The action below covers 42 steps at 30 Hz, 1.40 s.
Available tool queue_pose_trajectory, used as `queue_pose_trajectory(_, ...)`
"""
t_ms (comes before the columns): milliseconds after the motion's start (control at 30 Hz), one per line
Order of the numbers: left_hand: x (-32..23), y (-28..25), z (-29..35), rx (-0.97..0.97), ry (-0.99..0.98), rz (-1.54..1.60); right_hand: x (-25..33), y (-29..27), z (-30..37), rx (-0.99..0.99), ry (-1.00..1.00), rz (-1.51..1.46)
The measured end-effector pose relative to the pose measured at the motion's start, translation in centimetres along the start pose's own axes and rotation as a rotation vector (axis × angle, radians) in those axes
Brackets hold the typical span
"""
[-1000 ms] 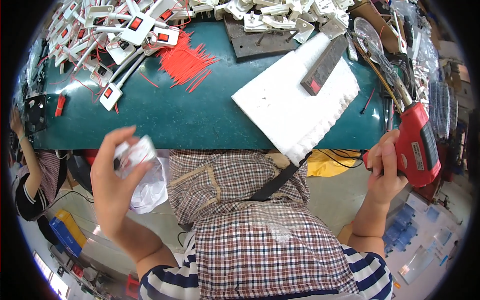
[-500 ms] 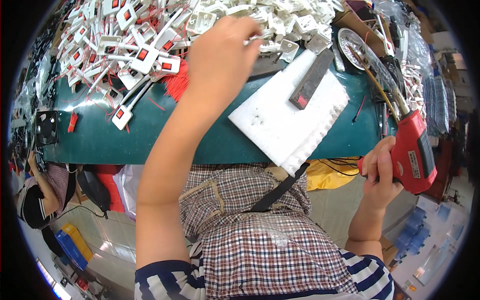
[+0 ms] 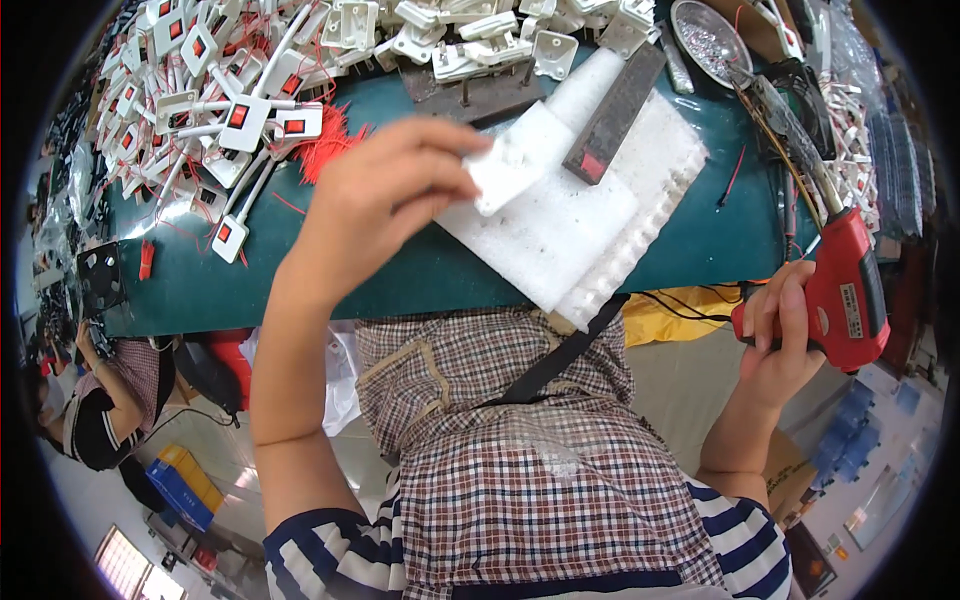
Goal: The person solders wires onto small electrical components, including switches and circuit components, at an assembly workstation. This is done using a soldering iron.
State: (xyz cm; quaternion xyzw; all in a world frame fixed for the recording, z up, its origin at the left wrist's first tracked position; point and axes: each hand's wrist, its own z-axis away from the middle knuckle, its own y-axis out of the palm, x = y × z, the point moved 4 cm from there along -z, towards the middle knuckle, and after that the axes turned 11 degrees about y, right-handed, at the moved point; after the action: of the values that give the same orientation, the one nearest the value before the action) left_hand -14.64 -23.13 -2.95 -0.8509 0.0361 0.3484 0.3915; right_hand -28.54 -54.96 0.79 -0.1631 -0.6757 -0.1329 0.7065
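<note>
left hand (image 3: pixel 375 195): you are pinching a white piece (image 3: pixel 505 178)
foam sheet (image 3: pixel 570 235) lying beneath; right hand (image 3: pixel 785 335) clasping red soldering gun (image 3: pixel 848 300)

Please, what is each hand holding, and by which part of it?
Left grip: a white plastic piece, by its left edge. Right grip: a red gun-shaped tool, by its handle.
</note>
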Motion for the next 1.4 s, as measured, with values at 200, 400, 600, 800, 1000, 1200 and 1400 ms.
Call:
queue_pose_trajectory(200, 0.6, 1.8, 3.9, 0.038, 0.012, 0.039, -0.8, 1.4, -0.4, 0.147, -0.020, -0.037)
queue_pose_trajectory(400, -0.5, 2.3, 4.1, 0.094, 0.127, -0.150, -0.7, 2.0, 0.1, 0.140, -0.012, -0.024)
queue_pose_trajectory(600, -2.6, 3.7, 4.1, 0.096, 0.088, -0.341, -1.1, 1.9, 0.5, 0.069, 0.014, -0.001)
queue_pose_trajectory(800, -3.2, 2.6, 4.5, -0.010, 0.007, -0.416, -1.0, 2.6, 0.2, 0.163, -0.018, 0.027)
queue_pose_trajectory(1000, -0.3, -7.6, 10.6, -0.564, -0.584, -0.819, -1.1, 2.2, 0.2, 0.099, 0.002, 0.010)
queue_pose_trajectory(1200, 3.0, -8.8, 7.5, -0.544, -0.399, -1.107, -0.9, 4.0, 0.3, 0.200, 0.000, -0.002)
queue_pose_trajectory(1400, 4.4, -9.1, 5.2, -0.369, -0.567, -1.163, -1.0, 3.5, 1.3, 0.150, -0.048, 0.051)
